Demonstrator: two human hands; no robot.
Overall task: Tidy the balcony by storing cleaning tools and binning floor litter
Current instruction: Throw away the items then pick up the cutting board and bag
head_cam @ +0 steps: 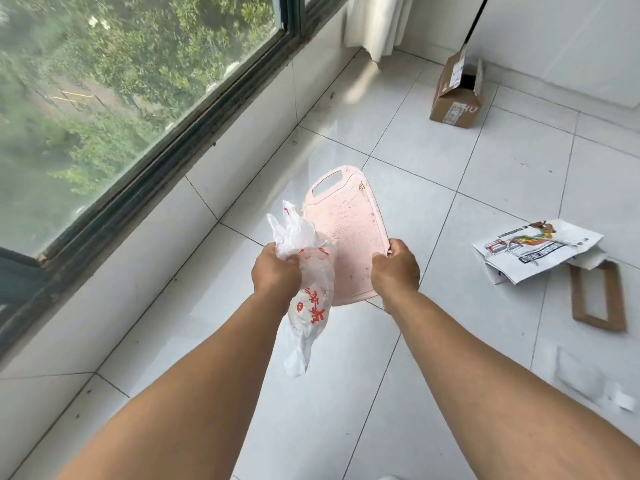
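I read the scene from the white tiled floor (398, 393) downward in scale. The cardboard box (455, 95) stands open near the far wall, with a dark pole rising from beside it — I judge it a likely place for litter or tools, though I cannot confirm that. A printed paper bag (536, 251) lies flat on the floor to my right, a brown cardboard frame (597, 296) just beside it, and pale paper scraps (588, 382) nearer me. The pink board (349, 233) is held off the floor, handle slot away from me; the right hand (396, 268) grasps its near right edge, fingers curled under and thumb on top, probably to carry it flat. The left hand (275, 271) is clenched around a crumpled white plastic bag (308, 282) — the bag bunches above the fist and hangs below it, touching the board's left edge.
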